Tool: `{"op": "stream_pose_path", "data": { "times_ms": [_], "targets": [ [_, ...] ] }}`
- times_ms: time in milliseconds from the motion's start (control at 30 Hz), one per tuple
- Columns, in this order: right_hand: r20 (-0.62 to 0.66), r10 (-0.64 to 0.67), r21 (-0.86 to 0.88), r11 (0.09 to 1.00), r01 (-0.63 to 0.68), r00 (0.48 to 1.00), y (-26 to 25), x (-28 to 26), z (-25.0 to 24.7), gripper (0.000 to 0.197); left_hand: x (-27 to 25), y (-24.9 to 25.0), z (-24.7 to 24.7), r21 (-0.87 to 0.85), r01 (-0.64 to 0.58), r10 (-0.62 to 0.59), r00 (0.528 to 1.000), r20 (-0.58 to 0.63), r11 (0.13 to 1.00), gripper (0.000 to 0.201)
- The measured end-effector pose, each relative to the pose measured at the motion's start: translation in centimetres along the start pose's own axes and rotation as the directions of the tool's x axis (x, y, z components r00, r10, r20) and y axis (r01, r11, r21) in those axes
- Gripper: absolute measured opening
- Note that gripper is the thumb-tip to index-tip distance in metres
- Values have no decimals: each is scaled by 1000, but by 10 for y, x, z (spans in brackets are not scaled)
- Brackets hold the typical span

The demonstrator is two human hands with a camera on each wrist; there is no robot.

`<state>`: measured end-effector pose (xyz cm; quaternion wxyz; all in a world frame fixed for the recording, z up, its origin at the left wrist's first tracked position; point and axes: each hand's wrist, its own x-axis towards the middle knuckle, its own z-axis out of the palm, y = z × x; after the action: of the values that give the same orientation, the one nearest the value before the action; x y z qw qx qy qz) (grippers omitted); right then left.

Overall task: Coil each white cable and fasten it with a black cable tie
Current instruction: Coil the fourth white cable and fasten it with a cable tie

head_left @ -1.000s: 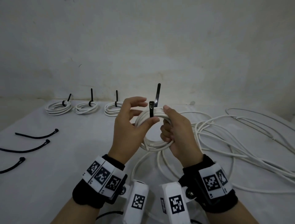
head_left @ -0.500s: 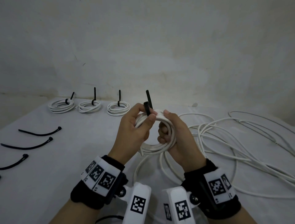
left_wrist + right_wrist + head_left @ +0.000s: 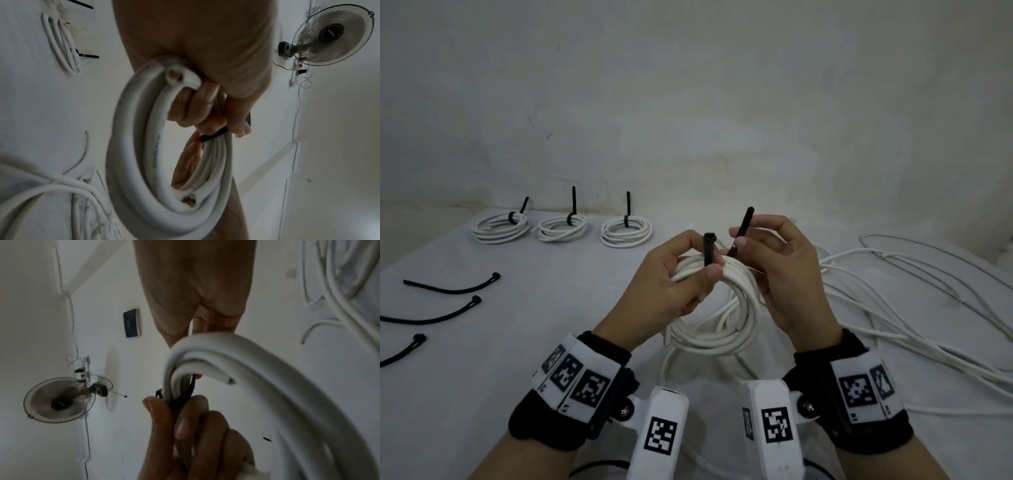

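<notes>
In the head view both hands hold a coiled white cable (image 3: 722, 308) above the table. My left hand (image 3: 709, 269) grips the coil's top, and its thumb presses the head end of a black cable tie (image 3: 709, 246) against the coil. My right hand (image 3: 738, 245) pinches the tie's tail, which sticks up to the right. The two tie ends stand apart and are not joined. The left wrist view shows the coil (image 3: 144, 146) with the tie (image 3: 213, 134) passing under it. In the right wrist view the tie (image 3: 185, 395) runs beside the coil (image 3: 267, 386).
Three tied coils (image 3: 500, 226) (image 3: 563, 228) (image 3: 626, 233) lie in a row at the back left by the wall. Loose black ties (image 3: 452, 289) (image 3: 431, 317) (image 3: 400, 349) lie at the left edge. Loose white cables (image 3: 893, 298) sprawl over the right side of the table.
My right hand has let go of the coil's side and taken the tie's tail, pulling it right. The tie's head now stands upright under my left thumb.
</notes>
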<state>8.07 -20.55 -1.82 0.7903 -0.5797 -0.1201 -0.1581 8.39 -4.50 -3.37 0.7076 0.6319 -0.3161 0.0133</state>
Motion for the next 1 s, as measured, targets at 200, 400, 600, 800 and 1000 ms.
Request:
{"op": "stream_pose_path", "data": {
  "times_ms": [200,400,600,800,1000],
  "targets": [
    [12,-84,-91,992,85,996,-1,-2,0,15,0,0,2,32,17,-17,1000,-3,999,7],
    [20,-78,-53,995,79,997,1,-3,1,12,0,0,-2,100,38,-45,997,68,994,14],
    [44,-167,-85,982,170,985,0,-4,2,14,-1,3,-3,78,68,-72,996,52,995,18],
    [44,-175,-234,955,180,984,2,-1,-1,13,-2,6,-3,129,-9,5,1000,30,992,36],
    [135,-153,-331,924,190,979,3,1,-5,18,-2,7,-1,184,-44,48,999,-19,982,30]
  ]
}}
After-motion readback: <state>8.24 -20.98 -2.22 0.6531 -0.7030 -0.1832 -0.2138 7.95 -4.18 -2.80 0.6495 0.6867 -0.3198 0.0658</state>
